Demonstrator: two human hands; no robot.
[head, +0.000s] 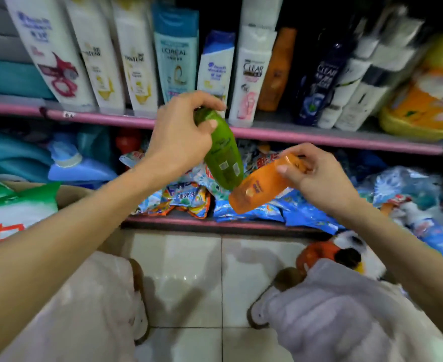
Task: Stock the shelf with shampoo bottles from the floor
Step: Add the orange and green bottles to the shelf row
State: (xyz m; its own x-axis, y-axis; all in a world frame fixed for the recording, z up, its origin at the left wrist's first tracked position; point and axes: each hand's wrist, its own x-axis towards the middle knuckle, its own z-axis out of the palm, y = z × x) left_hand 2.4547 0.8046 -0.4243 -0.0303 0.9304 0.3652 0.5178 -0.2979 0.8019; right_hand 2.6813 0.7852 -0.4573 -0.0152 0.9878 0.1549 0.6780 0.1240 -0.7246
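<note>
My left hand (181,131) grips a green shampoo bottle (223,155) by its cap end, bottom pointing down and right, in front of the pink-edged shelf (319,138). My right hand (317,173) pinches the cap end of an orange shampoo bottle (257,189), which tilts down to the left. The two bottles' bottoms nearly touch. Both are held above the floor, below the row of upright shampoo bottles (249,74) on the upper shelf. A narrow gap shows between the blue-capped white bottle (215,66) and the Clear bottle.
The lower shelf (215,224) holds blue detergent bags (183,199) and a blue jug (76,168). A cardboard box with green-and-white bags (11,205) stands at left. My knees (332,309) are over the white tiled floor (189,270). A yellow tub (429,100) sits at upper right.
</note>
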